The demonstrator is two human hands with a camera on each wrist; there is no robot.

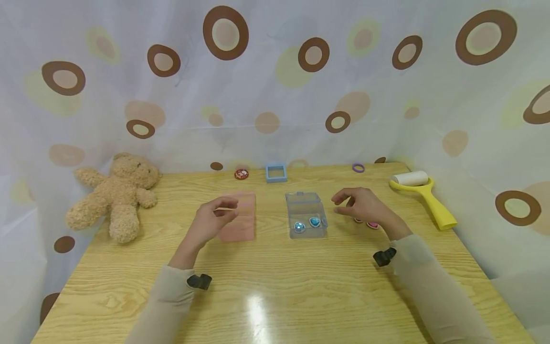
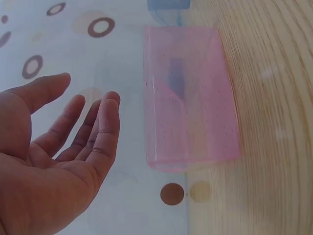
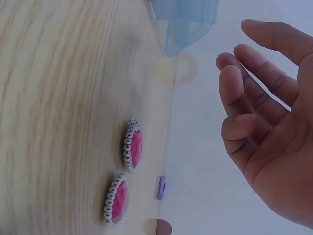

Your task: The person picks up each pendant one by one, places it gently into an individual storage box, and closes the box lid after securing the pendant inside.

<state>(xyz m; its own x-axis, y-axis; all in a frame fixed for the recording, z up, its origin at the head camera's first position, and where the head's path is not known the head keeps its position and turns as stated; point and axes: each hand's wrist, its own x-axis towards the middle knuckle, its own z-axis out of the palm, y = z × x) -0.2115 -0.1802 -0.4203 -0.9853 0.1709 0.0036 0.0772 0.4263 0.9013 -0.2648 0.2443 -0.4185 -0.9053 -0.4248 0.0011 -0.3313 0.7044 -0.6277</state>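
My left hand (image 1: 208, 222) hovers beside a clear pink box (image 1: 244, 229), its fingers loosely bent and holding nothing. The left wrist view shows the pink box (image 2: 205, 107) apart from the fingertips. A clear blue box (image 1: 304, 208) lies opened out in the middle of the table, with two blue gems (image 1: 299, 227) with silvery rims in its near half. To its right hovers my right hand (image 1: 363, 205), relaxed and with nothing in it. Below that hand lie two pink gems (image 3: 136, 149) with beaded silvery edges, partly hidden by it in the head view.
A teddy bear (image 1: 122, 196) sits at the left. Along the back are a red round badge (image 1: 241, 174), a small blue square frame (image 1: 276, 179) and a purple ring (image 1: 358, 167). A yellow-handled lint roller (image 1: 436, 205) lies at the right, by the curtain.
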